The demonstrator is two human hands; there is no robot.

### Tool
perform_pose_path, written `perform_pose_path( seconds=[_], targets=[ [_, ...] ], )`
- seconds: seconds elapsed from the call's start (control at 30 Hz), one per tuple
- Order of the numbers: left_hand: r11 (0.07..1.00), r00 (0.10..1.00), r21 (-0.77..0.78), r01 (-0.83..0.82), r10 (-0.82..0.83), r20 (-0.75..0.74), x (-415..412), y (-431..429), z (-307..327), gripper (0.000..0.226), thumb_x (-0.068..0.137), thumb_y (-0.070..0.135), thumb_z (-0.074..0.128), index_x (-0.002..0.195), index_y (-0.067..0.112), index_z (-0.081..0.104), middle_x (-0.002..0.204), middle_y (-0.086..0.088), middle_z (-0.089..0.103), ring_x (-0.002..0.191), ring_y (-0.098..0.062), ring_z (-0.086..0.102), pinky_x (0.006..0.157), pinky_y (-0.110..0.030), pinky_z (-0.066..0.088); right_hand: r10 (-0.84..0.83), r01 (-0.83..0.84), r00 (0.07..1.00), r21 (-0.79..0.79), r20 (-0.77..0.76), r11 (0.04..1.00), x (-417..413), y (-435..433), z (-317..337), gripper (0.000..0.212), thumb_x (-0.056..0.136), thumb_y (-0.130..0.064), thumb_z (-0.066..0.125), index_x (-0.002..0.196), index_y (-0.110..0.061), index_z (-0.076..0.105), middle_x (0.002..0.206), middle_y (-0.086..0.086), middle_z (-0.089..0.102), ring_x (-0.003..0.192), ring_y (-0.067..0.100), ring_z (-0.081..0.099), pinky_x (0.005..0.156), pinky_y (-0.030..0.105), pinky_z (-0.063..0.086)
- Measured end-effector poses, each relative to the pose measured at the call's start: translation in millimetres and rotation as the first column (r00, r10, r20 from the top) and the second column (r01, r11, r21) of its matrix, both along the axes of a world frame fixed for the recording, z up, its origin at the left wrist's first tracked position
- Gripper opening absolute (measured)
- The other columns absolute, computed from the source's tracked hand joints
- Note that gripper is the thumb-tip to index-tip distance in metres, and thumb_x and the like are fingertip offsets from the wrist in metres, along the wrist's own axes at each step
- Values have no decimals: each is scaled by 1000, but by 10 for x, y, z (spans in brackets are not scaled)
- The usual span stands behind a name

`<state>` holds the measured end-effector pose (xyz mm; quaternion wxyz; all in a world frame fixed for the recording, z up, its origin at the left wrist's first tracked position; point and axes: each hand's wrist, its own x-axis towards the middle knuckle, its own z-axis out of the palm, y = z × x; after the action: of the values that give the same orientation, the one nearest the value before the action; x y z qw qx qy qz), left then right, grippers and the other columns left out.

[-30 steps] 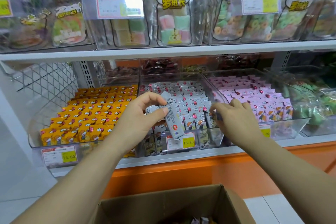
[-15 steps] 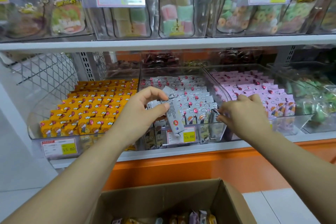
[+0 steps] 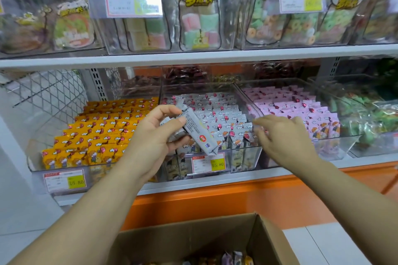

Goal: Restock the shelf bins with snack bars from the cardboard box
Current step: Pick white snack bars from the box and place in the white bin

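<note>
Where the hands work: centre of the frame, at the front of the lower shelf's clear plastic middle bin.
Left hand: the left hand grips a small bunch of grey-white wrapped snack bars, thumb on top and fingers curled beneath. The longest bar slants down to the right over the bin's front edge.
Right hand: the right hand is palm down at the bin's front right corner, its fingertips blurred among the packs. Whether it pinches anything cannot be told.
Middle bin: rows of standing grey-white packs, with a white-and-yellow price tag on the front wall.
Left of centre: clear bin of orange packs.
Right of centre: clear bin of pink packs, with green bags further right.
Bottom centre: open brown cardboard box, with a few mixed-coloured wrapped bars showing inside at the frame's lower edge.
Top of the frame: clear bags of pastel sweets on the white upper shelf.
</note>
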<state>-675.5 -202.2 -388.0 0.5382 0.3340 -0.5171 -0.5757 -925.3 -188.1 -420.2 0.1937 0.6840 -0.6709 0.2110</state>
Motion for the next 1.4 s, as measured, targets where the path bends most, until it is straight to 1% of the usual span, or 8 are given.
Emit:
perform_pose_path(
  seconds=[0.17, 0.3, 0.43, 0.63, 0.77, 0.93, 1.1, 1.4],
  targets=[
    [998, 989, 60, 30, -21, -145, -109, 53, 34, 20, 91, 3, 52, 79, 19, 53, 90, -3, 68, 81, -15, 68, 67, -29, 58, 154, -449, 542, 129, 826, 884, 389, 317, 341, 18, 91, -42, 51, 97, -32, 65, 87, -16, 66, 75, 7, 65, 70, 21, 47],
    [995, 983, 66, 74, -62, -170, -219, 117, -2, 17, 88, 7, 56, 79, 21, 55, 89, -4, 68, 82, -16, 67, 70, -31, 58, -75, -681, 150, 158, 986, 715, 676, 361, 307, 27, 93, -37, 50, 110, -21, 62, 96, -3, 67, 73, 10, 67, 64, 20, 52],
    [994, 982, 70, 82, -69, -176, -170, 123, 5, 9, 79, 13, 62, 82, 20, 57, 91, -2, 71, 88, -18, 67, 64, -29, 57, -43, -618, -73, -12, 996, 786, 661, 280, 310, 22, 83, -19, 65, 104, -14, 63, 86, 1, 65, 65, 8, 62, 60, 17, 52],
    [983, 975, 160, 90, -54, -214, 11, 78, 71, 29, 62, 19, 68, 91, 21, 62, 110, -6, 62, 92, -14, 60, 71, -35, 60, 164, -275, 493, -26, 855, 961, 439, 220, 322, 35, 77, -3, 74, 103, -24, 61, 92, -13, 62, 81, 0, 61, 67, 13, 50],
    [983, 973, 162, 85, -47, -226, 16, 62, 53, 37, 62, 6, 66, 96, 18, 62, 104, -2, 63, 92, -16, 61, 67, -30, 60, 181, -287, 487, -39, 854, 957, 477, 221, 293, 35, 79, -12, 74, 108, -27, 61, 92, -23, 55, 81, -15, 55, 66, 5, 44],
    [970, 963, 229, 85, -20, -269, 16, 30, -1, 25, 81, 5, 61, 103, 16, 63, 91, -7, 65, 84, -16, 64, 54, -23, 56, 145, -220, 498, -37, 855, 975, 445, 201, 304, 40, 84, -23, 70, 120, -29, 55, 114, -14, 51, 115, 11, 50, 101, 40, 43],
    [981, 972, 177, 85, -43, -230, 37, 26, -6, 35, 70, 17, 65, 105, 17, 62, 80, 1, 71, 74, -10, 70, 58, -24, 58, 205, -155, 499, -146, 842, 977, 337, 140, 294, 42, 83, -16, 70, 116, -24, 44, 86, -6, 52, 70, 7, 53, 59, 14, 42],
    [987, 989, 139, -79, 95, -110, 24, -17, -76, 31, 99, 20, 46, 126, 34, 50, 118, -8, 62, 95, -16, 58, 49, -19, 47, 280, -269, 535, -154, 797, 951, 328, -13, 218, 35, 89, -9, 63, 113, -30, 50, 111, -4, 55, 99, 16, 58, 79, 29, 51]
  ],
)
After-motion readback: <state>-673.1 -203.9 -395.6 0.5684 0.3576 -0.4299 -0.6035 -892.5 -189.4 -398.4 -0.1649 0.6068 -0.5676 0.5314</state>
